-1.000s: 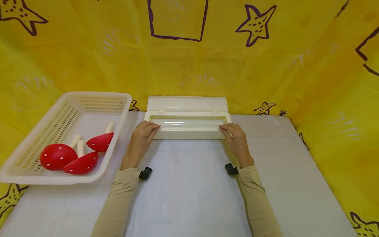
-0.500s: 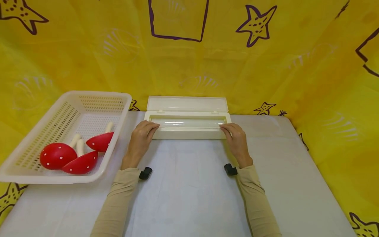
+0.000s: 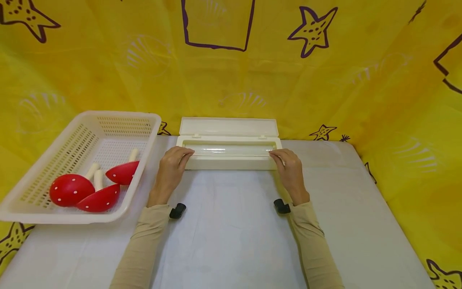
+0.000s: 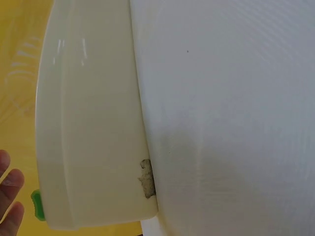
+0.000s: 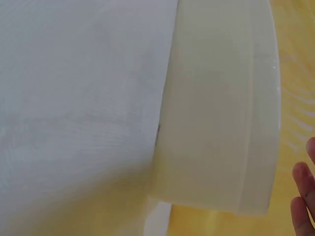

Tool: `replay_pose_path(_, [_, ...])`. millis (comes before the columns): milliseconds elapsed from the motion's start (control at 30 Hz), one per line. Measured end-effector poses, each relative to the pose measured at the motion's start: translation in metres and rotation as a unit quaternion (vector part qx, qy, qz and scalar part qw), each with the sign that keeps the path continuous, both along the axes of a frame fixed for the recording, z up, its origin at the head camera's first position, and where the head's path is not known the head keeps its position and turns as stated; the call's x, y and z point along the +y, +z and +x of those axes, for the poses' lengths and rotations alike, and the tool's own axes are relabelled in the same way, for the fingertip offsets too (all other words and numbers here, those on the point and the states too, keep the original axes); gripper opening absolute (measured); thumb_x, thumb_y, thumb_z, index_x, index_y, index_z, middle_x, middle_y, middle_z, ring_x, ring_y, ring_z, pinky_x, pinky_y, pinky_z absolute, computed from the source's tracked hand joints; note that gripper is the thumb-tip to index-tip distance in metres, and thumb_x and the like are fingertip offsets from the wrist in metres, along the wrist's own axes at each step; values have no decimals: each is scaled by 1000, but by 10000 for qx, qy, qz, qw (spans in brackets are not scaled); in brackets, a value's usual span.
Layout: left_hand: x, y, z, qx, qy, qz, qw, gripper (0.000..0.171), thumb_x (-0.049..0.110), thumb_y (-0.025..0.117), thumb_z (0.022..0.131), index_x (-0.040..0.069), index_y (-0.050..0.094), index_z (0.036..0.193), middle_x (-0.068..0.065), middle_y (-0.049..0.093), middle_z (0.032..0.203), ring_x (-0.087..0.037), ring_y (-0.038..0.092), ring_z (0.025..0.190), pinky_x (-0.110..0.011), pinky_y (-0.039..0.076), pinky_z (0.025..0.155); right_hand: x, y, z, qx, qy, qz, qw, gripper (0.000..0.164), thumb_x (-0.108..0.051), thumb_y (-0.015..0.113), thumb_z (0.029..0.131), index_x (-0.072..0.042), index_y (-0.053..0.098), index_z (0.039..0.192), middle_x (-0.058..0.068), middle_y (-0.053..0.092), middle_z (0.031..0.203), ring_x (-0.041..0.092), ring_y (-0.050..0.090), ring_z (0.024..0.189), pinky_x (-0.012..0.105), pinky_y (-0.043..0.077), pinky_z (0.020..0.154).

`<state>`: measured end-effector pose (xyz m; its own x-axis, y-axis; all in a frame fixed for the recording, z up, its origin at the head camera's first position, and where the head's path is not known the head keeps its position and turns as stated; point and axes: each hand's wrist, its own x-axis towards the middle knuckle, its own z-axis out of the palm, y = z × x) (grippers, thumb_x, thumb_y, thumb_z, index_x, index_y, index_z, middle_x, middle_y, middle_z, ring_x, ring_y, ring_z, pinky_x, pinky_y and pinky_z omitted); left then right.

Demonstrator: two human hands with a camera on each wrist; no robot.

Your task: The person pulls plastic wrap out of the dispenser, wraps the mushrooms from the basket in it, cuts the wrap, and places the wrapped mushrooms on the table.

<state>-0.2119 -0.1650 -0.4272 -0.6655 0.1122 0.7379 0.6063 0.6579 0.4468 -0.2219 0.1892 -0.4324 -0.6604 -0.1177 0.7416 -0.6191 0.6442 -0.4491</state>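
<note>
A long cream cling film dispenser [image 3: 231, 163] stands at the back of the table with its lid [image 3: 229, 126] tipped back. A shiny roll of cling film [image 3: 216, 150] lies inside. My left hand [image 3: 171, 168] is at the dispenser's left front corner, thumb and index finger pinched together at the film's edge. At the right front corner my right hand [image 3: 290, 170] pinches likewise. The film between the fingertips is too clear to make out. In the left wrist view, a small green tab [image 4: 38, 205] sticks out beside the fingers [image 4: 11, 187]. The right fingers [image 5: 304, 189] show beyond the dispenser's end.
A white perforated plastic basket [image 3: 140, 160] stands at the left, holding several red, white-dotted mushroom-shaped pieces [image 3: 72, 190] with pale stems. A yellow patterned cloth [image 3: 231, 80] hangs behind and beside the white-covered table [image 3: 231, 233]. Each wrist wears a small black camera [image 3: 177, 211].
The fingertips of both hands have shifted slightly outward along the dispenser's front. The dispenser, its lid and the basket stay as they were.
</note>
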Motion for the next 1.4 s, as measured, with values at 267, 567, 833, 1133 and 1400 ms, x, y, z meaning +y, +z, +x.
replay_pose_path(267, [1, 8, 4, 43, 60, 94, 9999, 9, 0, 71, 86, -1, 74, 95, -16, 72, 89, -34, 65, 88, -43, 50, 88, -1, 9, 4, -19, 9, -100, 9999, 11, -1, 72, 86, 2, 75, 96, 18, 73, 94, 34, 68, 88, 42, 53, 84])
replay_pose_path(567, [2, 15, 8, -6, 73, 251, 9997, 10, -2, 73, 85, -2, 74, 95, -16, 72, 91, -33, 65, 89, -39, 49, 89, -1, 17, 8, 20, 85, -224, 9997, 11, -1, 72, 86, 2, 75, 96, 17, 73, 93, 33, 69, 87, 38, 52, 84])
replay_pose_path(833, [3, 21, 11, -41, 31, 352, 9994, 11, -1, 71, 86, -2, 74, 96, -17, 71, 92, -32, 65, 90, -38, 49, 89, 0, 21, 9, -67, 70, -313, 9995, 11, -2, 70, 88, 2, 75, 96, 17, 74, 93, 31, 69, 89, 24, 52, 87])
replay_pose_path(1133, [3, 24, 13, -46, 70, 560, 9984, 10, 0, 70, 88, -2, 74, 97, -16, 71, 93, -29, 66, 91, -16, 47, 91, -2, 26, 11, 52, 116, -437, 9990, 9, -1, 71, 87, 2, 75, 94, 16, 74, 91, 31, 69, 87, 33, 53, 84])
replay_pose_path(1400, [3, 28, 15, -53, 88, 646, 9979, 12, -1, 69, 87, -2, 74, 98, -16, 71, 95, -29, 66, 91, -2, 38, 96, -3, 32, 13, 137, 95, -390, 9991, 8, 1, 71, 87, 3, 74, 93, 17, 73, 91, 31, 69, 87, 17, 50, 88])
